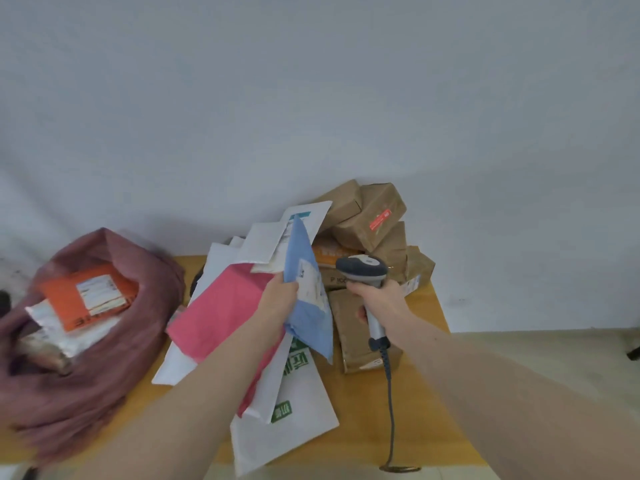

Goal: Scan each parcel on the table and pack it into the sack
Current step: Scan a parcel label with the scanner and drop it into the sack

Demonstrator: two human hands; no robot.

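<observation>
My left hand [278, 299] grips a light blue mailer parcel [306, 306] and holds it up on edge over the pile, its white label facing right. Just to its right, my right hand [379, 299] grips a grey handheld scanner [363, 271] whose head points left toward that label. Under them lie a pink mailer [221, 313] and several white mailers [298, 417] on the yellow table [426, 403]. The dark red sack [104, 375] stands open at the left with an orange parcel [86, 296] and white parcels inside.
Several brown paper-wrapped parcels [374, 220] are stacked against the wall at the back right, and another brown parcel [353, 330] lies flat below the scanner. The scanner's coiled cable [391, 410] runs down to the table's front edge. Floor shows at the right.
</observation>
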